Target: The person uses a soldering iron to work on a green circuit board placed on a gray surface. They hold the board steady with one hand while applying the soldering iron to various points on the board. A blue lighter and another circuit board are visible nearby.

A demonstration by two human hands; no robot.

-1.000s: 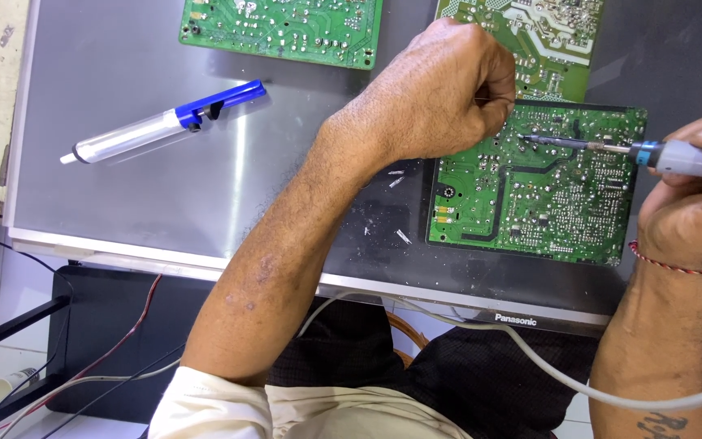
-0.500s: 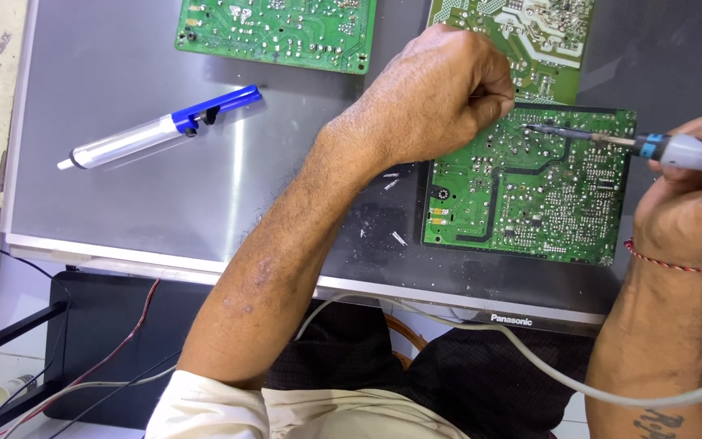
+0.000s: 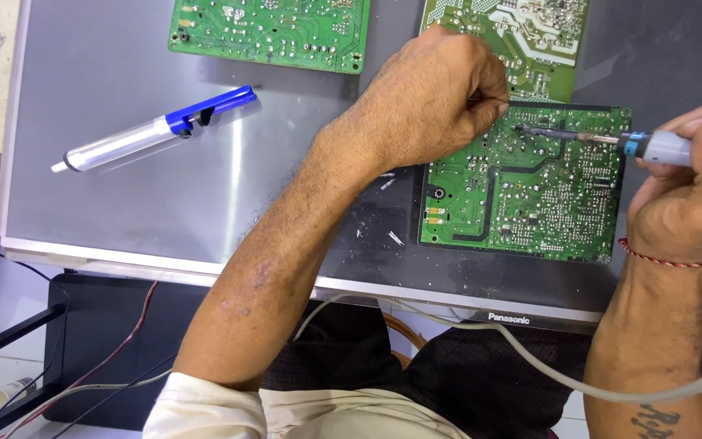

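Right hand (image 3: 684, 191) grips the soldering iron (image 3: 603, 140) — its long axis horizontal, tip pointing left over the green circuit board (image 3: 530, 199). Left hand (image 3: 436, 102), closed in a fist beside the tip, is nearer the joint; whatever it pinches is hidden.

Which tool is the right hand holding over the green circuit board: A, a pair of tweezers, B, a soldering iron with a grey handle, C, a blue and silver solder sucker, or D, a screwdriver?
B: the right hand grips a soldering iron whose tip rests on the circuit board, while the solder sucker lies untouched on the metal panel.
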